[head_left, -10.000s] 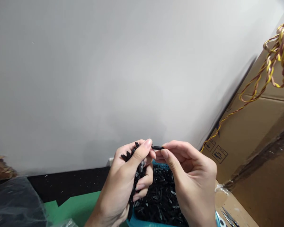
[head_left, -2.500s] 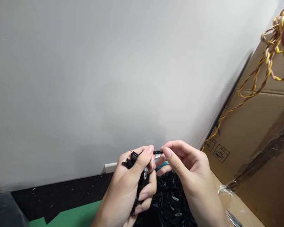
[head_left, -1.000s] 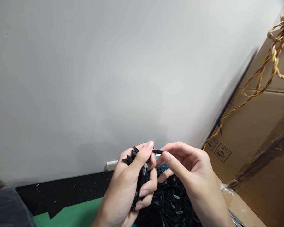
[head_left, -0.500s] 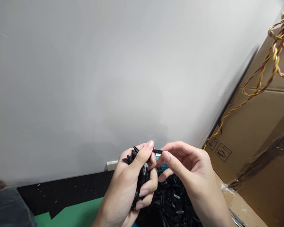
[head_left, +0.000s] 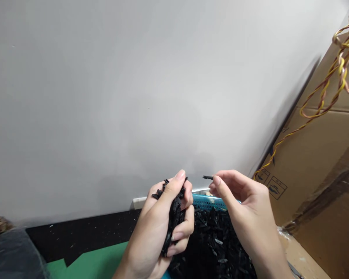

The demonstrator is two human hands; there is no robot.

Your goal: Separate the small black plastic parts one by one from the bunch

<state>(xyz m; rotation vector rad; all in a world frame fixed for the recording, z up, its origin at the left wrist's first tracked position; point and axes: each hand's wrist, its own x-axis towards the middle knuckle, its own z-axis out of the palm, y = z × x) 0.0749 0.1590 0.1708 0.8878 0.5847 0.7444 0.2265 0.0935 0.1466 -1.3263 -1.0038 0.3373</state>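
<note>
My left hand [head_left: 158, 228] is closed around a bunch of small black plastic pieces [head_left: 172, 217], held upright above a blue basket [head_left: 208, 201]. My right hand [head_left: 244, 209] pinches a single thin black piece [head_left: 207, 177] between thumb and forefinger, a short gap to the right of the bunch. The basket below both hands is full of several more loose black pieces [head_left: 212, 248].
A plain white wall [head_left: 133, 89] fills the view ahead. Cardboard boxes [head_left: 317, 155] stand at the right, with a twisted yellow and brown wire [head_left: 334, 81] hanging over them. A green mat [head_left: 90, 263] and a black strip [head_left: 84, 232] lie at the lower left.
My right hand has pulled one black piece away from the bunch and moved right; before, both hands met at that piece. The basket's blue rim now shows between them.
</note>
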